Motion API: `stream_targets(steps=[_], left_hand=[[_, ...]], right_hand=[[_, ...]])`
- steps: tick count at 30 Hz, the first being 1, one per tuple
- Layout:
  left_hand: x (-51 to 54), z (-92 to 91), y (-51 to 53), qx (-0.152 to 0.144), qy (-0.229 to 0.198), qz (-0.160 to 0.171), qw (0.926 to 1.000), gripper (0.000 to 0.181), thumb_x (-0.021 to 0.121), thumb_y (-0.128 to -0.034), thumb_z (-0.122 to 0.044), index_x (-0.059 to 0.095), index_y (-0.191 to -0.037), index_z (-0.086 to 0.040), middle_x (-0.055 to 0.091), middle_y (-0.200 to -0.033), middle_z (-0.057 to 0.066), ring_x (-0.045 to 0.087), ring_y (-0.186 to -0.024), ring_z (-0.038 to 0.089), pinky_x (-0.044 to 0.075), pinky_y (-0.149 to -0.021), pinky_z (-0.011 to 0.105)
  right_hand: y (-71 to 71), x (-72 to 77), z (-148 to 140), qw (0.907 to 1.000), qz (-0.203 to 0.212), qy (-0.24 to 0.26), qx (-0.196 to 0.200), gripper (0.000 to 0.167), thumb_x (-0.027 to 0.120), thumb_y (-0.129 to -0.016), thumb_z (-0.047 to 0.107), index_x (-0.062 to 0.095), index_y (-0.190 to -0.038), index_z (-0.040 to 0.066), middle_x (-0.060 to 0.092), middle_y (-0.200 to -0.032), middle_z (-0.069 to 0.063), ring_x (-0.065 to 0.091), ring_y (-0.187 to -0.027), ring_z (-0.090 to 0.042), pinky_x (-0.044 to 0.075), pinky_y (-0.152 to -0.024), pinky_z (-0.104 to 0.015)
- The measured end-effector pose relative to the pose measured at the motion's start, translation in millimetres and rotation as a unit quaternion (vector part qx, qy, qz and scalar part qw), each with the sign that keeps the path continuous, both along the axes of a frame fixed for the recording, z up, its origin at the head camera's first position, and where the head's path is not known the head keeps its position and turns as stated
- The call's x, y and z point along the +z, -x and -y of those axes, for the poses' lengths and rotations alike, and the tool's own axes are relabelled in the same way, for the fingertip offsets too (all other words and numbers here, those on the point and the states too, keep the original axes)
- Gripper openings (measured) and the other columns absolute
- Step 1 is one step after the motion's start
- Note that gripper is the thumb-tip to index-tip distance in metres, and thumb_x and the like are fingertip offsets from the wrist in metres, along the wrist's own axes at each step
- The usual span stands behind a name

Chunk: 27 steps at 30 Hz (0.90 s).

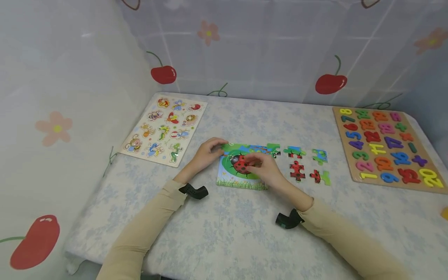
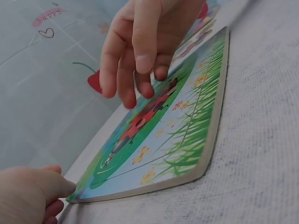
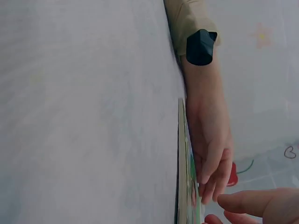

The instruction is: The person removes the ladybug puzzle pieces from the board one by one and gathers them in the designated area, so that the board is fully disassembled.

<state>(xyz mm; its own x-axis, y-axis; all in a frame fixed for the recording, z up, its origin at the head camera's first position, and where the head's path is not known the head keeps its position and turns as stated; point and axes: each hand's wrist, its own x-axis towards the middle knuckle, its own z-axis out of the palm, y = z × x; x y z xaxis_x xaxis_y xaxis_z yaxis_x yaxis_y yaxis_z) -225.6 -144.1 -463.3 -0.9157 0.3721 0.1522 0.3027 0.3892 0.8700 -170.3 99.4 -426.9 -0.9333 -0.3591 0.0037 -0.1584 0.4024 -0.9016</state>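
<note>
A ladybug puzzle board [image 1: 241, 184] [image 2: 187, 170] lies flat on the table. My left hand [image 1: 207, 153] [image 2: 32, 193] [image 3: 212, 135] rests at its far left corner, with the thumb touching the edge and the fingers relaxed. Over the ladybug picture hovers my right hand [image 1: 267, 171] [image 2: 145, 46] [image 3: 261, 203], its fingers loosely bent and apart; the left wrist view shows nothing between them. The right hand covers part of the picture in the head view. A jigsaw piece [image 1: 273, 147] lies at the board's far right corner.
Right of the board lie several loose puzzle pieces [image 1: 297, 171]. An insect picture board [image 1: 161, 132] is at the back left, and a number board [image 1: 388, 147] with coloured numerals at the right. Behind the table [image 1: 224, 233] hangs a cherry-patterned curtain [image 1: 245, 58].
</note>
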Motion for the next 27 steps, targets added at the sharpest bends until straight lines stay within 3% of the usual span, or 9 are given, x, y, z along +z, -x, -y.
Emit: stream_targets(steps=[9, 14, 21, 27], left_hand=[[-0.6, -3.3, 1.5, 0.003, 0.031, -0.017, 0.9994, 0.029, 0.062, -0.0924, -0.010, 0.064, -0.121, -0.011, 0.059, -0.128, 0.007, 0.052, -0.125, 0.022, 0.041, -0.107, 0.037], [0.7, -3.5, 0.9, -0.005, 0.034, -0.026, 0.9991, 0.028, 0.062, -0.0918, -0.010, 0.064, -0.120, -0.009, 0.058, -0.129, 0.009, 0.051, -0.125, 0.023, 0.040, -0.108, 0.039], [0.2, -2.3, -0.6, -0.005, 0.039, -0.029, 0.9988, 0.028, 0.062, -0.0920, -0.009, 0.065, -0.119, -0.008, 0.057, -0.130, 0.010, 0.051, -0.126, 0.025, 0.041, -0.108, 0.041], [0.7, -0.9, 0.4, -0.003, 0.042, -0.020, 0.9989, 0.028, 0.060, -0.0927, -0.008, 0.064, -0.120, -0.008, 0.056, -0.131, 0.010, 0.049, -0.127, 0.026, 0.040, -0.108, 0.043]], right_hand=[[10.4, -8.2, 30, 0.9991, -0.032, -0.019, 0.021, 0.044, 0.071, -0.081, 0.001, 0.060, -0.123, -0.004, 0.064, -0.111, -0.023, 0.061, -0.092, -0.031, 0.052, -0.075, -0.033], [8.6, -14.3, 32, 0.9982, -0.055, -0.014, 0.021, 0.044, 0.073, -0.078, -0.002, 0.062, -0.120, -0.005, 0.063, -0.110, -0.023, 0.062, -0.091, -0.031, 0.054, -0.075, -0.034], [8.7, -18.8, 34, 0.9965, -0.076, -0.011, 0.032, 0.042, 0.074, -0.077, -0.004, 0.064, -0.118, 0.000, 0.059, -0.105, -0.019, 0.058, -0.086, -0.027, 0.050, -0.071, -0.028], [10.5, -21.0, 36, 0.9955, -0.086, -0.007, 0.039, 0.042, 0.073, -0.078, -0.002, 0.064, -0.119, 0.005, 0.056, -0.111, -0.015, 0.057, -0.090, -0.026, 0.049, -0.076, -0.032]])
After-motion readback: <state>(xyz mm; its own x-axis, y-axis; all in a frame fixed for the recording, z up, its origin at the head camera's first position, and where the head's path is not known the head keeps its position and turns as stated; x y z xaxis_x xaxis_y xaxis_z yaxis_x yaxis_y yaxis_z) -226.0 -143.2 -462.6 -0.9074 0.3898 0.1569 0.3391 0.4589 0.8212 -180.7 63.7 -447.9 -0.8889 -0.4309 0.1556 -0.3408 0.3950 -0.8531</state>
